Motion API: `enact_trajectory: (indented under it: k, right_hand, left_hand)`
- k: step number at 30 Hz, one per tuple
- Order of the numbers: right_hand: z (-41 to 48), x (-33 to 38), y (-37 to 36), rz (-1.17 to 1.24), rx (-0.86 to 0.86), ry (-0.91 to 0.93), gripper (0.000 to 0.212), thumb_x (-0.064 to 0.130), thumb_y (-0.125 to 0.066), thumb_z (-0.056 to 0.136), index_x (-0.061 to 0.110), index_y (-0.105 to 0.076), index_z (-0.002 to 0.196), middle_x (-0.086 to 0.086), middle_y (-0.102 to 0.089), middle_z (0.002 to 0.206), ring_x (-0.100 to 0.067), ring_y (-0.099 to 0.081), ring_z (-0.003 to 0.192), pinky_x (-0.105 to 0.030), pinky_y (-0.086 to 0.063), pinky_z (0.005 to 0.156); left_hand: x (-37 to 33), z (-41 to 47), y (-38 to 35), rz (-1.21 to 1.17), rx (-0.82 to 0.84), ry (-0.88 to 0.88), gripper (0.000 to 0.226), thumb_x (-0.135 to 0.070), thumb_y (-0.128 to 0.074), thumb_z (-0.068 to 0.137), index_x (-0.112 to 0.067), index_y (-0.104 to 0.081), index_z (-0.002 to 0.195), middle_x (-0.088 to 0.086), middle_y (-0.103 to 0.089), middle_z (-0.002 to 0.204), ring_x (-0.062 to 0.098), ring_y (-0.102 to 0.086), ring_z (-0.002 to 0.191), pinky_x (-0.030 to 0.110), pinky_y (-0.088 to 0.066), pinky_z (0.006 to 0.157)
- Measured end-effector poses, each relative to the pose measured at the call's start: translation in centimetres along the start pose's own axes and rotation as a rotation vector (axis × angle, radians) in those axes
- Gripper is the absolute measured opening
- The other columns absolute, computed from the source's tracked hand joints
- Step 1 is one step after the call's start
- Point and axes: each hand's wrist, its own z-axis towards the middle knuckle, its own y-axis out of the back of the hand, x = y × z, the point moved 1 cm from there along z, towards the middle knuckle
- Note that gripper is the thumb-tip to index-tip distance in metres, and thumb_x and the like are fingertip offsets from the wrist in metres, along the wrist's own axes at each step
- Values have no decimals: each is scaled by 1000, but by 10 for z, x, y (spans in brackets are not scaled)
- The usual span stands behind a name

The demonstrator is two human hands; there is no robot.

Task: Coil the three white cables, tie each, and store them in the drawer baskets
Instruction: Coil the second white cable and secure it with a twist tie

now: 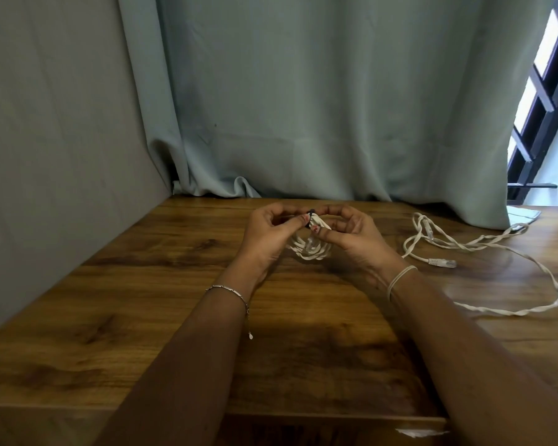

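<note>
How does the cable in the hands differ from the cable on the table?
The held cable is a small coil; the table cable sprawls in loose loops. The held cable, gripped by the left hand and right hand, has a black tie; the table cable lies untouched, untied. Both are white.

A wooden surface (pixel 136 304) with a warm brown, knotty grain fills the lower half of the view, its near edge running along the bottom. A plain grey wall (pixel 45 123) closes off the left side and meets the surface along a slanting line. Across the far side hangs a pale grey-green curtain (pixel 303 91) in long folds, its hem bunching on the far edge of the surface. At the far right a window (pixel 529 94) shows past the curtain, crossed by a dark grille (pixel 543 101). Bright daylight comes through it, while the surface lies in dimmer, softer light.
</note>
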Motion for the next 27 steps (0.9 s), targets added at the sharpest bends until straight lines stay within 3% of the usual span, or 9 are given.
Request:
enact_trajectory:
  k: [8, 13, 20, 27]
  right_hand:
    - [-2, 0, -3, 55, -21, 1, 30, -9, -72, 75, 6, -65, 100, -13, -75, 87, -24, -72, 77, -34, -57, 66]
    - [-3, 0, -2, 67, -34, -4, 30, -9, -72, 76, 4, -65, 102, -14, -75, 87, -24, -73, 77, -32, -57, 64]
    - [-3, 1, -3, 13, -29, 1, 32, -7, -72, 76, 5, -64, 105, -13, -75, 87, -25, -73, 77, -33, -58, 65]
    - [0, -2, -5, -73, -47, 63, 32, -7, -74, 75, 6, -66, 103, -12, -75, 90, -25, -73, 84, -34, -58, 70]
  left_hand:
    - [-2, 0, 0, -28, 12, -45, 19, -1, -70, 82, -16, -66, 92, 1, -70, 95, 15, -67, 93, 29, -57, 82]
    - [-1, -1, 1, -33, 22, -13, 15, -5, -70, 84, -18, -68, 90, 3, -72, 91, 16, -68, 86, 24, -55, 71]
    - [0, -1, -1, -38, -26, 3, 9, -9, -69, 85, -18, -69, 88, 4, -72, 91, 21, -68, 89, 34, -58, 80]
    - [2, 1, -1, -213, -43, 63, 17, 0, -69, 82, -11, -64, 95, 10, -71, 94, 17, -69, 80, 27, -55, 64]
